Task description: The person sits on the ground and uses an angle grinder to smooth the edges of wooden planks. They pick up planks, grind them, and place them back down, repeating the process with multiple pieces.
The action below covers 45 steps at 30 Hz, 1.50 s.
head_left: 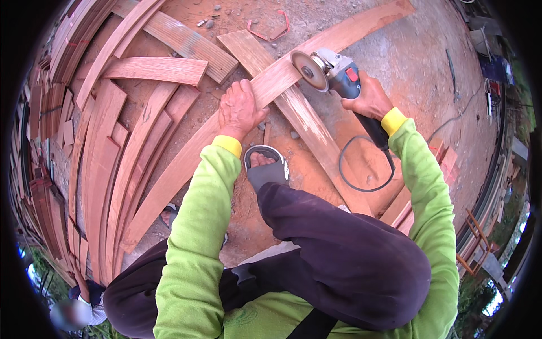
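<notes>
My right hand [370,99] is wrapped round the body of an angle grinder [344,79], which has a blue and black housing and a red switch. Its round disc [308,70] stands close over the upper edge of a long reddish plank [350,35]; whether the two touch I cannot tell. My left hand [239,107] grips that plank to the left of the disc, fingers over its edge. Beneath, a second plank [307,121] crosses it, with a pale, rough patch on its face. The grinder's black cord [340,164] loops down to the ground.
Several curved planks [127,164] lie side by side at the left, with stacked boards [73,42] beyond. My sandalled foot [265,164] rests beside the crossed planks. A red-edged frame [276,31] lies at the far side. Another person [84,305] is at the lower left.
</notes>
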### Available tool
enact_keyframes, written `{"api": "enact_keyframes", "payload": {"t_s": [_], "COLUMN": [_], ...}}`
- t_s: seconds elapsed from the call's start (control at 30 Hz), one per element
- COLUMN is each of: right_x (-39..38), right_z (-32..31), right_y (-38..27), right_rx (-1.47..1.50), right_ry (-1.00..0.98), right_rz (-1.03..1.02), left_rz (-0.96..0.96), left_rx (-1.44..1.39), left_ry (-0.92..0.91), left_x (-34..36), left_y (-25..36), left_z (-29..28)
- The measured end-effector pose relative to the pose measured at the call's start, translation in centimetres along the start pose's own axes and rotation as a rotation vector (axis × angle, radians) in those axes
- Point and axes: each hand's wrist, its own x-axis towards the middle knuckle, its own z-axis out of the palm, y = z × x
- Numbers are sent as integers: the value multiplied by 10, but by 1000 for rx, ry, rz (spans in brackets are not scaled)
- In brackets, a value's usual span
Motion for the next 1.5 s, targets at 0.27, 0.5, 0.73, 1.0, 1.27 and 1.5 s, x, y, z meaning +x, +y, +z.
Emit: {"api": "enact_keyframes", "payload": {"t_s": [0.27, 0.5, 0.73, 1.0, 1.27, 1.5], "right_x": [2, 6, 6, 9, 10, 13], "right_z": [-2, -1, -5, -5, -6, -7], "right_y": [-4, -1, -11, -12, -16, -20], "right_rx": [-24, -45, -49, -64, -48, -36], "right_ry": [8, 3, -16, -18, -3, -16], "right_rz": [29, 3, 14, 32, 21, 14], "left_rz": [-5, -1, 1, 16, 8, 15], "left_rx": [4, -12, -4, 2, -6, 29], "left_ry": [-3, -3, 4, 21, 10, 24], "left_x": [0, -1, -1, -1, -2, -2], "left_y": [1, 2, 2, 2, 2, 0], "left_z": [-1, -4, -4, -3, -4, -1]}}
